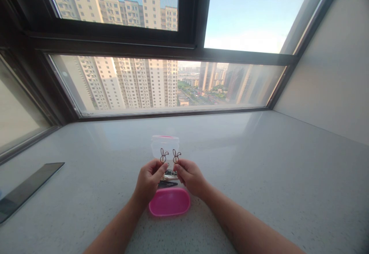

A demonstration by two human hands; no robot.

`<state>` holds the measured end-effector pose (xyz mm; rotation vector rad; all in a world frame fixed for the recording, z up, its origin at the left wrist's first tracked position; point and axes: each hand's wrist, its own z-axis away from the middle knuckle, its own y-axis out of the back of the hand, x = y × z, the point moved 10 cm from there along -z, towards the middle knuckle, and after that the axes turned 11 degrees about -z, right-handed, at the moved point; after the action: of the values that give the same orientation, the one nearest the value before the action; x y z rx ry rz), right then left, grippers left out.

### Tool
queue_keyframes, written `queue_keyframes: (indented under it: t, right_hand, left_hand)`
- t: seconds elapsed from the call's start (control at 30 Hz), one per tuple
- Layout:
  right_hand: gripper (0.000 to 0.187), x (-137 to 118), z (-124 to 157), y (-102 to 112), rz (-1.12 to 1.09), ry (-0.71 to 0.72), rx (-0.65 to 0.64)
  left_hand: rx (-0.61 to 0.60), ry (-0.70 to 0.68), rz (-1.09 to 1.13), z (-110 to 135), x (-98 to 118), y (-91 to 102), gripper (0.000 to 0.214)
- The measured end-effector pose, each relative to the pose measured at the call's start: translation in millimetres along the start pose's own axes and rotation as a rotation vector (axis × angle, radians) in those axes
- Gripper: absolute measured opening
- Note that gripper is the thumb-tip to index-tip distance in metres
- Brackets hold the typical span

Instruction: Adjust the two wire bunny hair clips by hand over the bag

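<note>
Between the thumb and fingers of my left hand (pixel 150 178) is a thin brown rabbit-shaped clip (pixel 163 155), held upright. A matching rabbit-shaped clip (pixel 176 156) is pinched in my right hand (pixel 189 175), side by side with the first and a small gap apart. Below and between the hands, a dark hair clip (pixel 168 184) and a few other small shiny pieces (pixel 170 176) lie on the counter, partly covered by my fingers. A bright pink oval tray (pixel 169 202) sits just nearer to me. Behind the clips stands a clear plastic container (pixel 165 143).
The pale speckled counter (pixel 273 192) runs up to a dark-framed window (pixel 190 56) with tall buildings outside. A flat dark device, like a tablet or phone (pixel 29 190), lies at the left. A plain wall (pixel 328 73) closes off the right side.
</note>
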<state>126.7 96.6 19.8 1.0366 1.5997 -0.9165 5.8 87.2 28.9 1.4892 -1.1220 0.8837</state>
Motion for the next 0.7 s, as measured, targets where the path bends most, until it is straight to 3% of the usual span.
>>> queue_keyframes:
  t: [0.7]
  right_hand:
    - [0.024,-1.5,0.8,-0.1,0.063,0.014,0.002]
  left_hand:
    - [-0.021,-0.002,0.012,0.2,0.8,-2.6,0.025]
